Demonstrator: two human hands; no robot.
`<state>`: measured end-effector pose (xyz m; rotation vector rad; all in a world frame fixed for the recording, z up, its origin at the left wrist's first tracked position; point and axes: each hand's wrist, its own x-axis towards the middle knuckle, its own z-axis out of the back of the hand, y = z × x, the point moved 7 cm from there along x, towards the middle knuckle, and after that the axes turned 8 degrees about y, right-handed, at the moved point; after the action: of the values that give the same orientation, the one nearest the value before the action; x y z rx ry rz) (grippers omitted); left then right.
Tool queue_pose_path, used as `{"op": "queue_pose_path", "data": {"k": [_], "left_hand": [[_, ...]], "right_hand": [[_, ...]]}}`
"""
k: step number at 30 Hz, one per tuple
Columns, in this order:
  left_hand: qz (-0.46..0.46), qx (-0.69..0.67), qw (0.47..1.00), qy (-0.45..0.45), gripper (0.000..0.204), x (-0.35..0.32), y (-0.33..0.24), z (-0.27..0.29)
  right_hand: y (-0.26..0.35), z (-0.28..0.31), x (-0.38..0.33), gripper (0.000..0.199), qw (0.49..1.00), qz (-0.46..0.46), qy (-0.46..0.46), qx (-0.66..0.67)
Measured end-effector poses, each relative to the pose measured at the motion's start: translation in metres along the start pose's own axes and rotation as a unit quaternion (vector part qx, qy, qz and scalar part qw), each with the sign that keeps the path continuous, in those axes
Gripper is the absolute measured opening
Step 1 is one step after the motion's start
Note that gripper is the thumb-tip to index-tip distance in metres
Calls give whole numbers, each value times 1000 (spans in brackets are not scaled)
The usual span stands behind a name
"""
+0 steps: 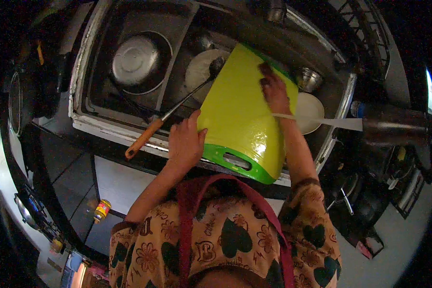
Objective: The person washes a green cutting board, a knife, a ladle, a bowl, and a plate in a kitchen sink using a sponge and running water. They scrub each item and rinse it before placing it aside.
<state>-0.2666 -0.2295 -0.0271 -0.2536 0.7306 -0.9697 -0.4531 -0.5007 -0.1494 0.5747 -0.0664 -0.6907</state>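
We hold a yellow-green cutting board [242, 103] aslant over the right-hand basin of a double sink [89, 120], with its darker green end and handle slot toward us, overlapping the front rim. Our left hand [186, 144] is drawn in narrow at the board's left edge, the thumb by the edge and the fingers bent, holding it there; we cannot tell how far they reach beneath. Our right hand [276, 96] lies on the board's upper right part, blurred, its fingertips toward the far end; something dark shows at them, but we cannot tell what it is, nor whether the hand closes on it.

Just beside our left hand, a long-handled utensil [150, 136] with an orange-brown grip slants over the front rim, its dark head near the board's left edge. Under that head we see a pale round dish [195, 72], partly hidden by the board. In the left basin sits a round metal vessel [135, 60]. To the right of the board we have a small metal bowl [309, 79] and, nearer to us, a whitish plate [312, 113], partly covered by the board and our forearm
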Motion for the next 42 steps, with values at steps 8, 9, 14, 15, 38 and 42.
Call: {"op": "queue_pose_path", "data": {"k": [8,9,14,15,38,42], "left_hand": [[2,1,1000,-10,53,0,2,3],[-24,12,999,-44,53,-1,4,0],[-52,4,998,-32,54,-2,-1,1],[-62,3,997,-45,55,-2,-1,-1],[-12,-15,997,-68,59,-2,0,11],[18,-13,998,-54,56,-6,4,8]], "right_hand": [[22,20,-50,35,1000,-15,-14,-9],[43,13,-62,36,998,0,4,-61],[5,27,-10,40,992,-20,51,-111],[2,27,-12,40,996,-31,29,-79],[-13,1,42,37,994,-76,-31,66],[3,35,-56,42,992,-28,-28,-118]]}}
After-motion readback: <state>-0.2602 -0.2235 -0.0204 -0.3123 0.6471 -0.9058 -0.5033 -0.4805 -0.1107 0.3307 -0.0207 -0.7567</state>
